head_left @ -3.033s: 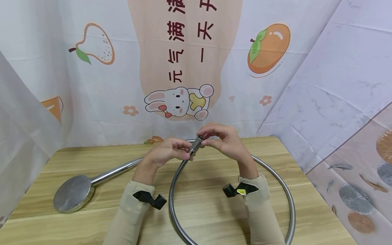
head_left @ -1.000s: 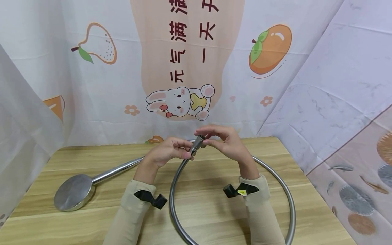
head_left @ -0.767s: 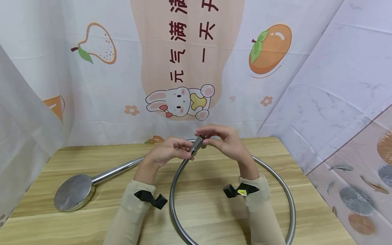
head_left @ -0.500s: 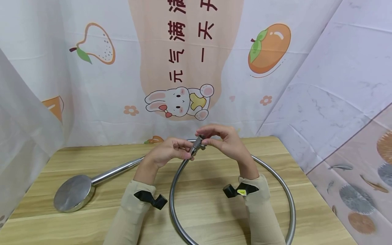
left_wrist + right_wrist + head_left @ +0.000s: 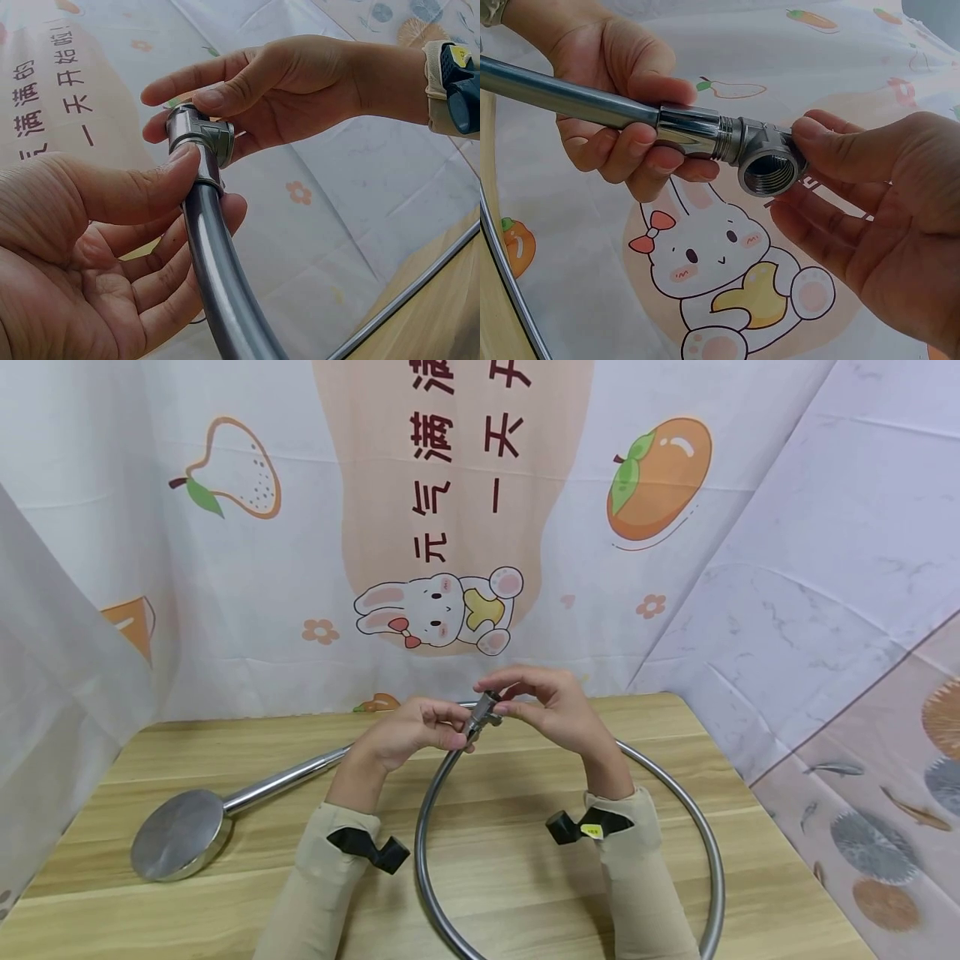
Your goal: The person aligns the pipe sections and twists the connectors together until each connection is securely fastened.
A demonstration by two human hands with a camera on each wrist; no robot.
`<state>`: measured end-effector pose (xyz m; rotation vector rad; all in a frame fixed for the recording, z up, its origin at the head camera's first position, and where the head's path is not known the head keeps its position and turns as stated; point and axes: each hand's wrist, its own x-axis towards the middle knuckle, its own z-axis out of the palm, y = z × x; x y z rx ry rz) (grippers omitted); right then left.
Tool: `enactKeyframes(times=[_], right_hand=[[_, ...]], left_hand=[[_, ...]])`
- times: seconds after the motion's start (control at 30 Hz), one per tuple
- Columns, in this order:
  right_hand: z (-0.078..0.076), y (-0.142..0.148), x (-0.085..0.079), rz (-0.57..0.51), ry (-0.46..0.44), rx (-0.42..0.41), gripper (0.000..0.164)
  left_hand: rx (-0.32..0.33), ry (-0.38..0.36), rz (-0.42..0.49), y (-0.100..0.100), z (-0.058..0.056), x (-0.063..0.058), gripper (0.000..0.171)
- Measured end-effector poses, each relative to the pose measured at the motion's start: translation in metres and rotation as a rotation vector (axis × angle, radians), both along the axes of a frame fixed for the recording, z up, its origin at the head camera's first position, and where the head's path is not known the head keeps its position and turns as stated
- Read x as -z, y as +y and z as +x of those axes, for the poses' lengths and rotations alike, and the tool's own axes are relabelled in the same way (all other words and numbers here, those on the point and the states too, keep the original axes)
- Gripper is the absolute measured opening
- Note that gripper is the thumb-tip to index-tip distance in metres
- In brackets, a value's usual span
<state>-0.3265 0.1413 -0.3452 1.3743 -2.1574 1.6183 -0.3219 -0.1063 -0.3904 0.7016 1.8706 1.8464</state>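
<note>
In the right wrist view my left hand [image 5: 619, 82] grips the chromed end nut [image 5: 690, 127] of a metal shower hose [image 5: 570, 101]. My right hand [image 5: 885, 172] pinches the far end of a metal tee fitting [image 5: 769, 172] between thumb and fingers. The fitting sits against the nut's threaded end, in line with it, its round threaded side port facing that camera. From the head view, both hands, left hand [image 5: 420, 727] and right hand [image 5: 551, 706], meet above the table's back edge. Part of the fitting is hidden by fingers.
On the left of the wooden table [image 5: 337, 868] lies a round shower head [image 5: 180, 835] with its long handle. The hose loops round under the right forearm and out of the bottom of the view. A printed curtain [image 5: 277, 568] hangs behind the table.
The tee fitting has turned between my right fingers: its side port now sticks out to the right in the head view. My left hand and the hose stay nearly still.
</note>
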Motion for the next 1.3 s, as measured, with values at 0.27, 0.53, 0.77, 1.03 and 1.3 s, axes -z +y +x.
enactKeyframes(times=[0.27, 0.53, 0.77, 1.03, 1.3], right_hand=[[0.0004, -0.0001, 0.0003, 0.002, -0.009, 0.019, 0.027], [0.0020, -0.0009, 0.0001, 0.015, -0.010, 0.056, 0.026], [0.0027, -0.0003, -0.0013, 0.024, -0.024, 0.037, 0.026], [0.0011, 0.0006, -0.0005, 0.028, -0.015, 0.010, 0.029], [0.0013, 0.0008, -0.0009, 0.012, -0.026, -0.029, 0.030]], left_hand=[[0.005, -0.002, 0.003, 0.0001, 0.0006, 0.0004, 0.038], [0.013, -0.004, 0.016, 0.0006, 0.0004, 0.0008, 0.036], [0.006, -0.016, 0.010, 0.0008, 0.0003, 0.0008, 0.033], [-0.008, -0.019, 0.001, 0.0008, 0.0005, -0.0001, 0.032], [-0.017, -0.020, 0.005, 0.0004, 0.0003, 0.0005, 0.034]])
